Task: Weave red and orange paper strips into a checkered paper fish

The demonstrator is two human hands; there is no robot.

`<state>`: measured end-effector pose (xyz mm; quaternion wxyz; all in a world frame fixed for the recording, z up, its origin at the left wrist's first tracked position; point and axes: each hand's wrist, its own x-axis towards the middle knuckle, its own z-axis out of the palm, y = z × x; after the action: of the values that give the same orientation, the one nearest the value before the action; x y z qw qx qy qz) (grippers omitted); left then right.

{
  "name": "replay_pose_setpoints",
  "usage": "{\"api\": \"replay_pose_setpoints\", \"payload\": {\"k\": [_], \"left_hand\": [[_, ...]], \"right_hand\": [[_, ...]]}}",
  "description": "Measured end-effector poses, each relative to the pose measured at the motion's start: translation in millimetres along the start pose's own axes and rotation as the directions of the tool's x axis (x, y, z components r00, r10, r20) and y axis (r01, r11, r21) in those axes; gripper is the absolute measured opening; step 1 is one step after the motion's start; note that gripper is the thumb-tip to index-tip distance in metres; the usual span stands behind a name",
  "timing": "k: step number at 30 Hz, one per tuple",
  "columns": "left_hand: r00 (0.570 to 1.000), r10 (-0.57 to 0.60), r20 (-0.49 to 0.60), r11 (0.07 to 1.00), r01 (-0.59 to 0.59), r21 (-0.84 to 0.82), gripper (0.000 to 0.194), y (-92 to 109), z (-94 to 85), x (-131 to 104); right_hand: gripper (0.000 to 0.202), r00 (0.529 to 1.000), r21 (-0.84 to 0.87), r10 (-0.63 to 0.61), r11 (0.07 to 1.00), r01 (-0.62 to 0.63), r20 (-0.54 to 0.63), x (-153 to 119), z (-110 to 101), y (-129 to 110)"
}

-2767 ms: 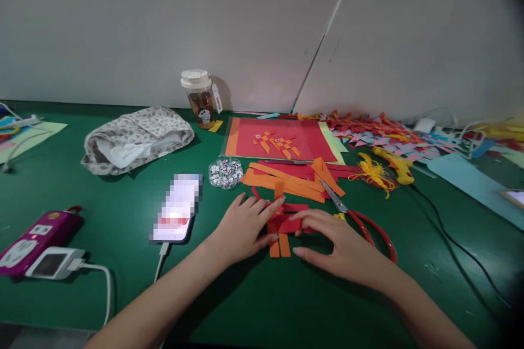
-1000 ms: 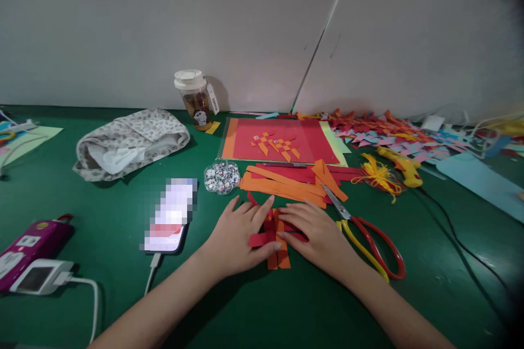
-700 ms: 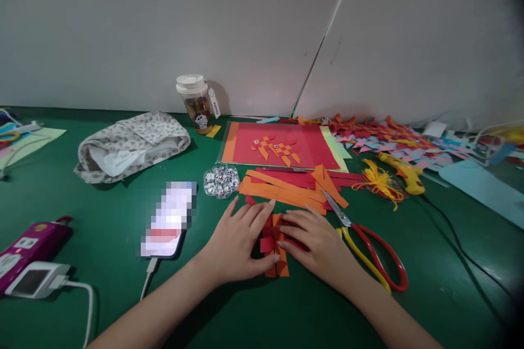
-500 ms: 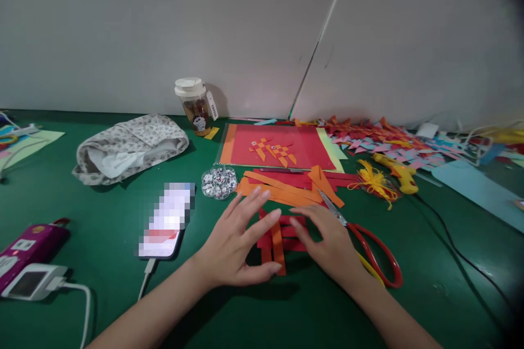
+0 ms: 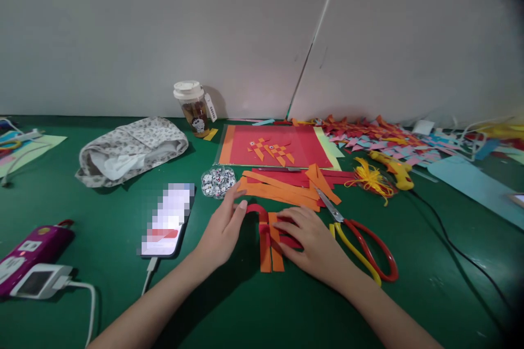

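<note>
Two upright orange paper strips [image 5: 266, 253] lie side by side on the green table, crossed by red strips [image 5: 291, 242] at their right. A red strip [image 5: 258, 209] arches up from the left orange one. My left hand [image 5: 221, 229] is closed on the far end of that red strip, thumb against fingers. My right hand [image 5: 313, 237] holds the crossed strips down, its fingertips and thumb on the right orange strip. It covers much of the red strips under it.
Scissors [image 5: 336, 215] with red and yellow handles lie right of my right hand. Beyond are loose orange strips [image 5: 282, 190], a bag of googly eyes [image 5: 218, 181], a red sheet with woven fish [image 5: 303, 147], a glue gun [image 5: 395, 170] and a cup [image 5: 194, 112]. A phone [image 5: 168, 221] lies left.
My left hand has moved left and closed on a red strip, which now bends upward. My right hand has come down onto the strips. The view has tilted up slightly.
</note>
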<state>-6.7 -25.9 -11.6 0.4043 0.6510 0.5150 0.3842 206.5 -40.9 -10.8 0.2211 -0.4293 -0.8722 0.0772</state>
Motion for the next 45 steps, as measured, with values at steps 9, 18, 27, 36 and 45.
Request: {"api": "replay_pose_setpoints", "payload": {"k": [9, 18, 27, 36, 45], "left_hand": [[0.912, 0.221, 0.345, 0.973, -0.228, -0.021, 0.066, -1, 8.4, -5], [0.816, 0.472, 0.332, 0.712, -0.576, 0.402, 0.067, -4, 22.9, -9], [0.881, 0.391, 0.265, 0.761, -0.471, 0.446, 0.065, -6, 27.9, -7], [0.816, 0.475, 0.328, 0.738, -0.573, 0.356, 0.064, -13, 36.6, -6], [0.816, 0.375, 0.44, 0.701, -0.56, 0.442, 0.052, -12, 37.9, -6]], "right_hand": [[0.027, 0.975, 0.184, 0.215, 0.962, -0.203, -0.052, -4, 0, 8], [0.038, 0.712, 0.701, 0.635, 0.653, -0.288, -0.299, -5, -7, 21], [0.036, 0.736, 0.629, 0.629, 0.684, -0.371, -0.25, -6, -1, 22], [0.031, 0.71, 0.65, 0.652, 0.665, -0.368, -0.265, -4, -5, 16], [0.021, 0.789, 0.429, 0.548, 0.806, -0.409, -0.277, -2, -9, 15]]}}
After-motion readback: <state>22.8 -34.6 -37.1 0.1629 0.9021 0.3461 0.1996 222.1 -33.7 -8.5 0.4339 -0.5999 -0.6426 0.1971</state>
